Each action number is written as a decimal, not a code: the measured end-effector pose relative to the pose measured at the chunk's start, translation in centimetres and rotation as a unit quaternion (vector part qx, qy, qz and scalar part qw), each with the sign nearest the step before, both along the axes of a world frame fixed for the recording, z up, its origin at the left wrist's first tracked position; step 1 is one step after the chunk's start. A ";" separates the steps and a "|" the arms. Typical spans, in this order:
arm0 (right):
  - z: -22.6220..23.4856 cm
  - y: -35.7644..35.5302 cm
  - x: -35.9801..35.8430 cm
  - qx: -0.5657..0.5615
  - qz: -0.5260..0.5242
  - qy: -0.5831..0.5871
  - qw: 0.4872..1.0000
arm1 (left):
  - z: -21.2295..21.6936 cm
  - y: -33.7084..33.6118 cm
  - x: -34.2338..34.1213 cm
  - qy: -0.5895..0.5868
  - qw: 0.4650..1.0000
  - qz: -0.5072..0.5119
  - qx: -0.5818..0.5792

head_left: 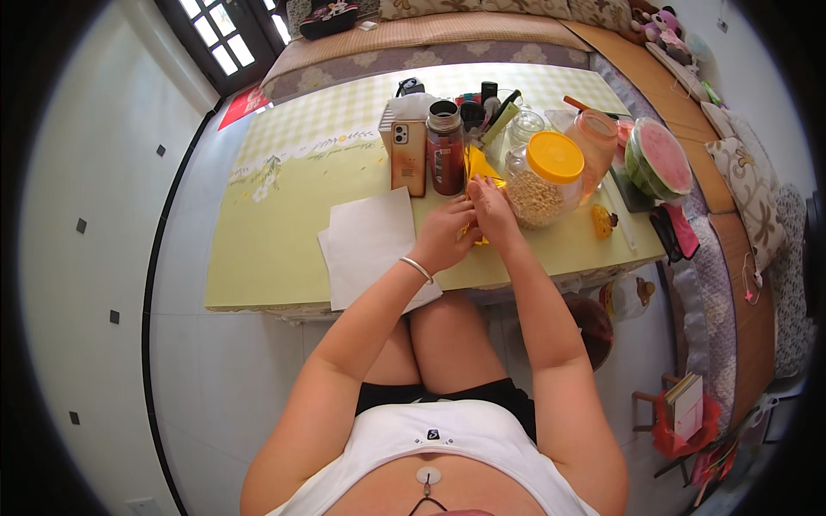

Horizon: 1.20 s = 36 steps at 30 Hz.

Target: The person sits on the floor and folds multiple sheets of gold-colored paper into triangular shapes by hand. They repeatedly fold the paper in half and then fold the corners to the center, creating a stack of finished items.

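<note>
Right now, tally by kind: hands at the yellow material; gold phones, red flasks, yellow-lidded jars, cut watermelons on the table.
Hands at yellow material: 2 (left hand, right hand)
Gold phone: 1
Red flask: 1
Yellow-lidded jar: 1
Cut watermelon: 1
Total: 6

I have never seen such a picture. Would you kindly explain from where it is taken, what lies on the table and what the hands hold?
There is no machine, only a person's bare left hand and right hand. The picture comes from a fisheye camera on the person's head, looking down, so straight edges bend. On the table are white paper, a phone, a dark red flask, a yellow-lidded jar and a cut watermelon. Both hands, close together, hold shiny gold material, partly hidden.
</note>
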State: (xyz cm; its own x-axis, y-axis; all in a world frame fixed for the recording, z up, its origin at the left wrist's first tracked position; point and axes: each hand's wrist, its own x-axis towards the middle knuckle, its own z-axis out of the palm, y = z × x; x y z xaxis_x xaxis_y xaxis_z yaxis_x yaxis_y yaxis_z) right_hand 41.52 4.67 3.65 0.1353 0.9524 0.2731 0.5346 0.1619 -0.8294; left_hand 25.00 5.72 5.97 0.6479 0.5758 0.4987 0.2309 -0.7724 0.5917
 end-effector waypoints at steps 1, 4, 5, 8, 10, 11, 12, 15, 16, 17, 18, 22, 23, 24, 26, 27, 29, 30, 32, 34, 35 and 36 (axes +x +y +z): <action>-0.4 0.0 0.0 0.000 0.001 0.000 1.000 | -0.2 -0.1 -0.3 -0.019 0.999 0.011 -0.036; -1.4 -0.4 0.1 0.013 0.000 0.017 1.000 | -0.5 0.8 0.0 -0.052 0.994 0.068 -0.073; -1.5 -0.5 0.1 0.026 -0.002 0.033 0.999 | -0.7 1.2 0.3 -0.034 0.995 0.062 -0.066; -2.2 -1.0 0.3 0.082 -0.027 0.063 0.994 | -1.6 2.3 0.9 0.018 0.997 0.057 -0.048; -2.4 -2.0 0.2 0.124 -0.063 0.081 0.987 | -2.3 2.7 1.1 0.051 0.995 0.075 -0.047; -1.9 -3.3 -0.3 0.144 -0.089 0.092 0.981 | -2.2 2.6 1.2 0.040 0.993 0.088 -0.061; -1.7 -4.3 -0.7 0.163 -0.114 0.103 0.975 | -2.1 2.6 1.4 0.028 0.992 0.102 -0.074; -2.1 -6.2 -1.4 0.197 -0.199 0.151 0.948 | -2.0 2.9 2.1 -0.018 0.985 0.126 -0.117; -3.4 -6.3 -1.1 0.177 -0.217 0.168 0.945 | -1.9 3.2 2.5 -0.035 0.982 0.129 -0.131; -4.3 -6.4 -0.9 0.164 -0.228 0.187 0.941 | -1.9 3.4 2.7 -0.042 0.982 0.128 -0.130; -5.3 -6.5 -0.7 0.151 -0.238 0.206 0.937 | -1.9 3.6 2.9 -0.049 0.982 0.126 -0.129; -6.6 -6.3 -0.7 0.137 -0.283 0.191 0.930 | -1.9 3.9 3.1 -0.083 0.979 0.145 -0.118; -6.9 -6.2 -0.7 0.129 -0.276 0.197 0.932 | -2.0 4.1 3.0 -0.086 0.977 0.144 -0.129; -7.3 -6.1 -0.8 0.120 -0.269 0.203 0.934 | -2.3 4.4 2.9 -0.089 0.976 0.143 -0.140; -6.9 -6.3 -0.8 0.123 -0.268 0.214 0.931 | -1.3 4.0 2.8 -0.090 0.972 0.153 -0.154; -6.6 -6.3 -0.9 0.135 -0.272 0.220 0.927 | -0.8 3.8 2.4 -0.088 0.970 0.166 -0.156; -6.1 -7.3 -1.2 0.147 -0.256 0.192 0.936 | -0.5 3.3 0.6 -0.074 0.969 0.180 -0.149; -6.2 -7.9 -1.0 0.150 -0.236 0.158 0.947 | -0.6 3.5 -0.9 -0.062 0.972 0.179 -0.139; -6.0 -9.0 -1.4 0.157 -0.174 0.089 0.968 | -0.3 3.1 -4.2 -0.014 0.976 0.174 -0.128; -5.5 -10.2 -2.5 0.165 -0.084 0.023 0.982 | -1.0 2.6 -8.3 0.034 0.981 0.174 -0.073; -5.0 -10.4 -3.2 0.165 -0.035 -0.016 0.986 | -1.2 2.1 -10.3 0.057 0.982 0.175 -0.046; -4.5 -10.5 -4.2 0.164 0.015 -0.055 0.985 | -1.4 1.4 -12.2 0.067 0.981 0.174 -0.044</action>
